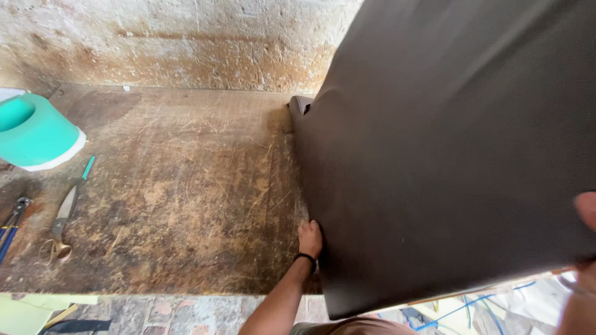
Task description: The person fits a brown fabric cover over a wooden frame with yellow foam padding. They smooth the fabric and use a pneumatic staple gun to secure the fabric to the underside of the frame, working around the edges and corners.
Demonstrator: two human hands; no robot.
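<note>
A large dark brown sheet of leather-like material (447, 149) fills the right of the view, lifted up off a scratched wooden workbench (186, 186). My left hand (310, 237), with a black band on the wrist, grips the sheet's left edge low down near the bench top. My right hand (586, 214) shows only as fingertips at the right border, holding the sheet's raised right edge. A rolled or folded part of the sheet (301, 103) lies on the bench at its far end.
A turquoise roll with a white rim (34, 133) sits at the bench's far left. Scissors (62, 217) and blue-handled pliers (11, 226) lie near the left edge. A stained wall (174, 43) backs the bench. Blue cords (459, 307) lie on the floor below.
</note>
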